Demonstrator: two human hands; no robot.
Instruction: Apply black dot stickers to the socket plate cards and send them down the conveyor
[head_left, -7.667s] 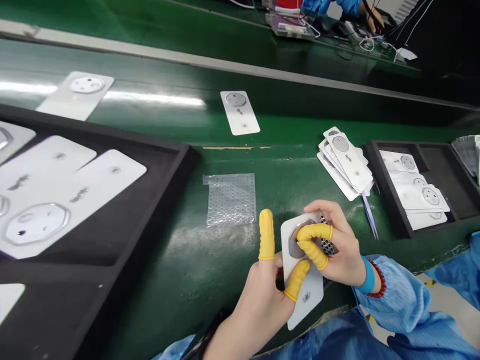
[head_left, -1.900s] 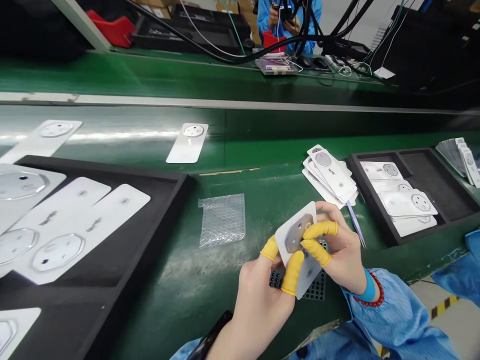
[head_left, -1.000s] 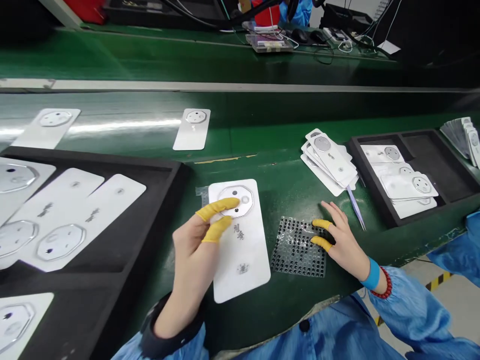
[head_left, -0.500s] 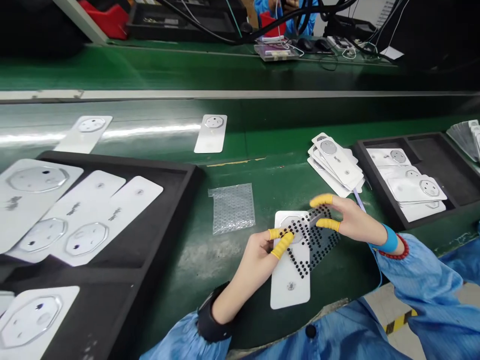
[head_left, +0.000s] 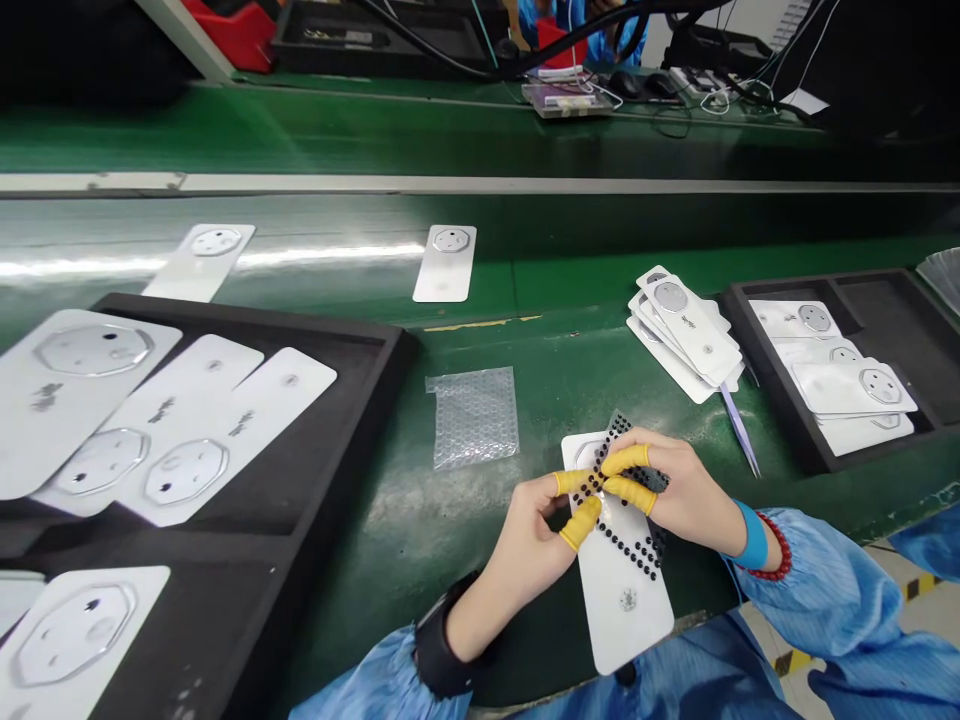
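A clear sheet of small black dots (head_left: 636,552) is pinched between the yellow-covered fingertips of my left hand (head_left: 529,535). My right hand (head_left: 679,492), also in yellow finger covers, closes its thumb and finger on the same sheet, right beside the left fingertips. Part of the sheet is hidden behind the fingers. Beneath both hands lies a white plate (head_left: 630,635) with rounded corners, tilted on the table, its near end by the edge. The hands cover much of its round upper feature. To the right, lilac tweezers (head_left: 741,430) rest by a stack of white plates (head_left: 694,335).
A bubble-wrap pouch (head_left: 476,420) lies left of the hands. A black tray (head_left: 330,440) with white plates fills the left side; another black tray (head_left: 814,445) stands right. Further white plates (head_left: 444,270) lie on the green surface behind. Black cables (head_left: 517,68) hang across the top.
My right hand has moved left and down, its fingertips now meeting the left ones on the dotted sheet. The sheet is bent differently. The plate below has turned and shifted toward the table edge.
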